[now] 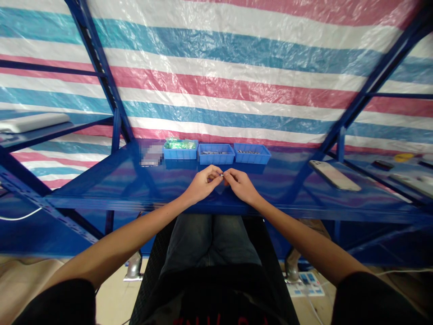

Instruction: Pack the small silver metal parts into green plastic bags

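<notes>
Both hands meet over the blue table, just in front of the bins. My left hand (pixel 205 183) is closed, its thumb and forefinger pinching a small metallic piece (pixel 222 174) too tiny to name. From the other side, the fingertips of my right hand (pixel 239 183) are pressed together on the same spot. Behind them stand a blue bin (pixel 216 158) with small metal parts and another blue bin (pixel 253 158) with more small parts. Something small and orange (pixel 226 183) shows under the right fingers, its kind unclear.
A third bin (pixel 180 153) at the left holds green plastic packaging (pixel 181 143). Beside it lies a blurred-out flat item (pixel 151 155). A phone (pixel 334 175) lies on the table (pixel 111 183) at the right. Blue frame posts (pixel 117 131) rise on both sides.
</notes>
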### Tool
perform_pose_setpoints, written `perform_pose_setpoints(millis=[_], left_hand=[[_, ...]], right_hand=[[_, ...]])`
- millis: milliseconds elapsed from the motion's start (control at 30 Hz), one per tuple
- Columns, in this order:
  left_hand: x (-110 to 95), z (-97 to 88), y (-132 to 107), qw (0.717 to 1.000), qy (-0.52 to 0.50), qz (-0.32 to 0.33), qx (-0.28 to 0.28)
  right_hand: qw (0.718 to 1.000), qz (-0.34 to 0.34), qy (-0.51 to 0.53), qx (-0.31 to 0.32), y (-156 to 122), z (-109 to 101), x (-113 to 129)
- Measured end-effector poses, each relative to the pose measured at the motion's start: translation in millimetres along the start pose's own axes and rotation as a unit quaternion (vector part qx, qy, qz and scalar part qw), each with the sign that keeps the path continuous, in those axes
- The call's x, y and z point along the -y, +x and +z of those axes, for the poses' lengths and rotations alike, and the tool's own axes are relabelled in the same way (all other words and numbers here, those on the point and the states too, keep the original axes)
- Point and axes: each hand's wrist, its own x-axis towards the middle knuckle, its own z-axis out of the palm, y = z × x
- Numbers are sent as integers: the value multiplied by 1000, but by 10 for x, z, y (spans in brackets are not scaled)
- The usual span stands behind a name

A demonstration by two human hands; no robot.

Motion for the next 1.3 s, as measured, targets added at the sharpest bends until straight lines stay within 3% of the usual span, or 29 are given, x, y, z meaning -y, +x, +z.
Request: perform_pose_setpoints(millis=[167,333,600,800,1000,1100,1300], left_hand=[[-42,4,-3,999,-3,-29,-34],[-90,8,-2,997,-26,-68,-26],[-40,4,-15,1000,12,-17,-2],[-61,8,1,998,-33,-47,-31],[-103,-20,1,994,-80,-66,15],[-110,-34,-8,993,-89,-61,40],[-104,-24,-13,992,-74,-70,73]], right_hand=[[999,-18,21,-25,-29,26,0],[998,-62,-1,-29,-50,49,-11],[999,-23,-25,-5,-29,15,23],[997,-61,-40,-27,-48,41,-6],[989,-105,-93,-43,-82,37,-14],[971,-150,-152,-105,-63,-72,37],[883,-207,-167,-387,272,-576,255]])
